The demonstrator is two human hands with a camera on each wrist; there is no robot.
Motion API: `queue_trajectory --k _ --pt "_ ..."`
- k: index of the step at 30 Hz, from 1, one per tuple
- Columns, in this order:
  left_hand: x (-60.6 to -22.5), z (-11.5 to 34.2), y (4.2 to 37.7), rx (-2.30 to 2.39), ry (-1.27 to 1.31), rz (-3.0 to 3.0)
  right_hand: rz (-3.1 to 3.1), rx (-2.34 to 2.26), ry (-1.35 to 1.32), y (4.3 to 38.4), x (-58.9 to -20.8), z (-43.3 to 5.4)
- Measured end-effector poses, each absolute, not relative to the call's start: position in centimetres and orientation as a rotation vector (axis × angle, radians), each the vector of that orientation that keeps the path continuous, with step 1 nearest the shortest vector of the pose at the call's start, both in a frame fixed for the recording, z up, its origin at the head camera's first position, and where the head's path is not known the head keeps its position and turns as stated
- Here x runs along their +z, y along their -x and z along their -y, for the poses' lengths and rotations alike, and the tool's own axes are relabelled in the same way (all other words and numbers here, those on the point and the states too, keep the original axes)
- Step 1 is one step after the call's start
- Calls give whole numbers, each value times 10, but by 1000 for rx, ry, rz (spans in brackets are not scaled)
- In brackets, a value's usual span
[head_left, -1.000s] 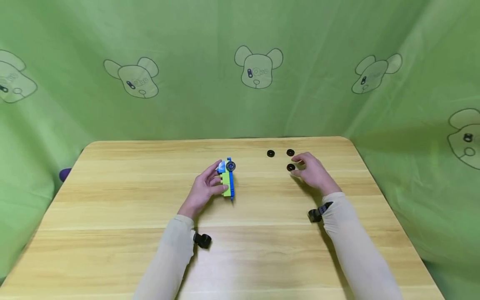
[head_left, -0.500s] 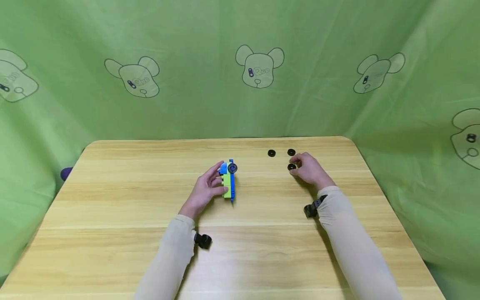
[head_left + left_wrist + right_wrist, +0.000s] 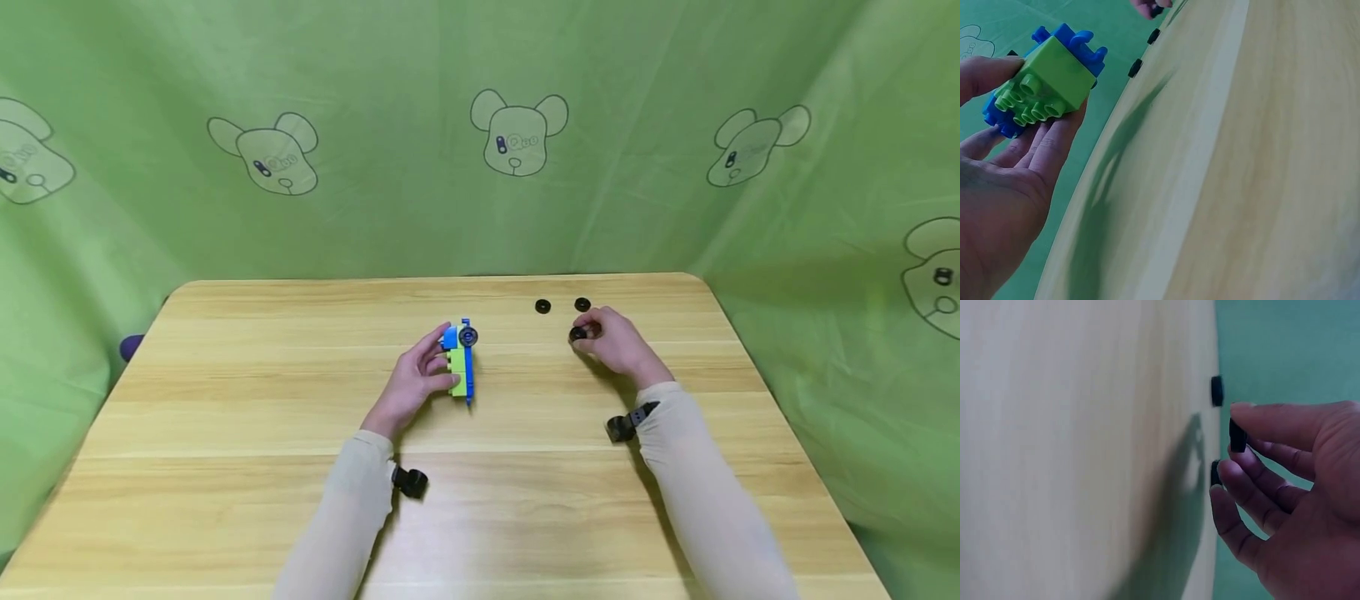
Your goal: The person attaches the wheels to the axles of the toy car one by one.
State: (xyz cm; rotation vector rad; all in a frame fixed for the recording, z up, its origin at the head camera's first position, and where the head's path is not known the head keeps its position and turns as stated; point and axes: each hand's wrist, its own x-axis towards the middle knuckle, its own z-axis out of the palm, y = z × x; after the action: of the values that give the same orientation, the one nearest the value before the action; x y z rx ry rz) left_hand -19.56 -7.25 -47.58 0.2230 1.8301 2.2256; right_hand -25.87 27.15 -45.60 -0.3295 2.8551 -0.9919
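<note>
My left hand grips a toy car made of lime-green and blue building bricks, tilted on its side above the table. One black wheel sits on the car's far end, facing up. The left wrist view shows the green block's studs and blue hooks on the base, with the thumb on one side and fingers beneath. Over to the right, my right hand pinches a loose black wheel between thumb and fingers, tilted and close over the table.
Two more black wheels lie flat near the table's back edge, a left one and a right one just beyond my right hand. A green curtain with printed bear heads hangs behind the wooden table.
My right hand's fingers have closed on the nearest wheel and tipped it up, moving it slightly left. My left hand and the car have shifted a little to the right.
</note>
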Motion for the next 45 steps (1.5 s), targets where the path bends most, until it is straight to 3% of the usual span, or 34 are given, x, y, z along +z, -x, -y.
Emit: queue_trajectory --k 19,45 --pt "-473 73 197 2252 -262 -1823 -2898 -1006 564 222 -423 -233" --pt "-475 72 197 2254 -306 -1802 -2887 -984 757 192 -413 -196"
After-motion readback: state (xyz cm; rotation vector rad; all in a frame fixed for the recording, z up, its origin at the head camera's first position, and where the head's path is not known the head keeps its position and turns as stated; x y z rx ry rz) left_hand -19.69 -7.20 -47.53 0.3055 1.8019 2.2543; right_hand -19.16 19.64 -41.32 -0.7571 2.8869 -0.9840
